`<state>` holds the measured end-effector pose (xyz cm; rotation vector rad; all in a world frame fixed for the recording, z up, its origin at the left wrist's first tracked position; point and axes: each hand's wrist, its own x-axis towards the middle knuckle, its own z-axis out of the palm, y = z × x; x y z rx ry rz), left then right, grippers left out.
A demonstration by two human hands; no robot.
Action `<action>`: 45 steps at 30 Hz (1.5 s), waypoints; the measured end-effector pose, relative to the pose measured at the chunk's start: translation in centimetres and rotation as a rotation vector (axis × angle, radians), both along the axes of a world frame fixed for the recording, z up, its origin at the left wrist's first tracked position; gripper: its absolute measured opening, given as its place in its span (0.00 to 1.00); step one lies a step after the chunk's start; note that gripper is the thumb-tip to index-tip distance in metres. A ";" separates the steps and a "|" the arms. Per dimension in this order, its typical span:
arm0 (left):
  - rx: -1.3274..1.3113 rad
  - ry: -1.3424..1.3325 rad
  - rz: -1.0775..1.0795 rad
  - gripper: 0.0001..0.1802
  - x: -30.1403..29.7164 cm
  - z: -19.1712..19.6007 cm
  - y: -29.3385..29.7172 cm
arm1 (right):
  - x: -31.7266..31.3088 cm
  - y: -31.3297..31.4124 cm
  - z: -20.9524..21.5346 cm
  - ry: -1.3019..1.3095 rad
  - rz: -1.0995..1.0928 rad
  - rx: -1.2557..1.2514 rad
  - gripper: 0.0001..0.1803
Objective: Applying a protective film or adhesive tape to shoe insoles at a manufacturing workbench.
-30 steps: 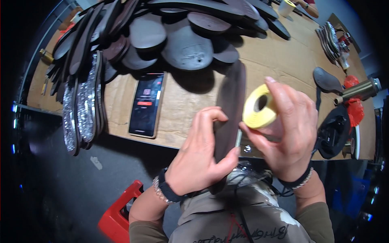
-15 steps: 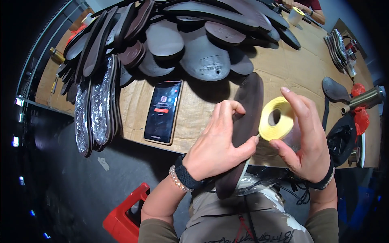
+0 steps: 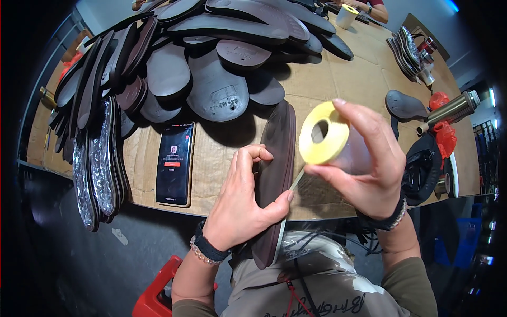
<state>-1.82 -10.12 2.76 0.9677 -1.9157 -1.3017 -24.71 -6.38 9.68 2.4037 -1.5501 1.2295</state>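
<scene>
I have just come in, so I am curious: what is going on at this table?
A person's left grip holds a dark brown sole, and the right grip holds a roll of yellow tape. A narrow pale strip spans from the roll to the sole's edge, near the left thumb. A phone with a lit screen lies on the table, and more soles are heaped beyond it.

Counting from the sole in the left hand: at nine o'clock, the phone on the table, with the row of soles farther out; at eleven, the heap of soles; between one and two, the roll in the right hand.
</scene>
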 end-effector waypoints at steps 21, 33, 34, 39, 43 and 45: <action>-0.025 -0.067 0.007 0.34 0.0 -0.5 0.3 | 1.4 -0.6 -2.1 0.178 -0.226 -0.122 0.44; -0.010 -0.132 -0.059 0.36 -0.3 0.8 -1.4 | 1.8 -0.5 -1.1 0.343 -0.229 -0.036 0.48; 0.019 -0.127 -0.049 0.35 -0.4 1.2 -1.7 | 1.7 -0.6 -1.1 0.340 -0.234 -0.040 0.48; -0.013 -0.074 -0.057 0.40 -1.3 0.5 -4.7 | 1.1 -0.9 -1.2 0.329 -0.093 0.017 0.50; -0.017 -0.014 -0.167 0.46 -1.8 -0.3 -6.1 | -0.1 -1.3 -1.2 0.206 0.032 0.129 0.51; -0.111 -0.030 -0.250 0.51 -1.6 -0.8 -6.4 | -0.7 -1.7 -1.1 0.130 0.082 0.192 0.51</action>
